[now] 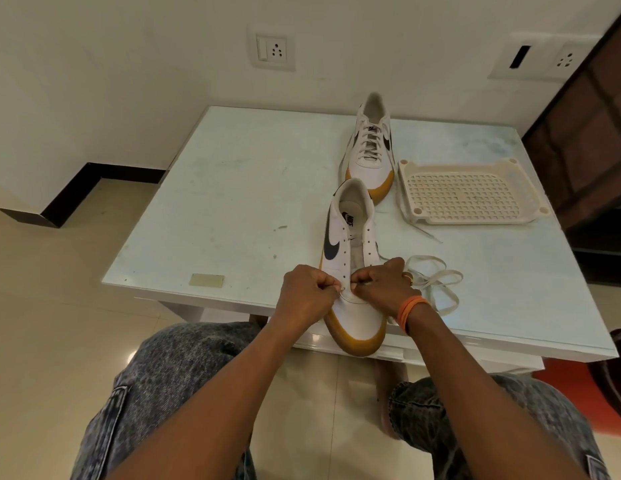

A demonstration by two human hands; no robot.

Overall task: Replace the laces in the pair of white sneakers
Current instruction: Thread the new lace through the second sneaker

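Observation:
A white sneaker (350,244) with a tan sole stands at the table's near edge, toe toward me, its eyelets bare of lace. My left hand (307,294) and my right hand (385,285) are both curled at its lowest eyelets, and each pinches the white lace there. The rest of that lace (437,278) lies looped on the table to the right of my right hand. A second white sneaker (371,150), still laced, stands farther back.
A cream plastic grid tray (468,192) lies right of the far sneaker, with a lace end (428,233) trailing from beneath it. The white table (233,202) has a small tan tag (207,280) near its front edge. My knees are below the edge.

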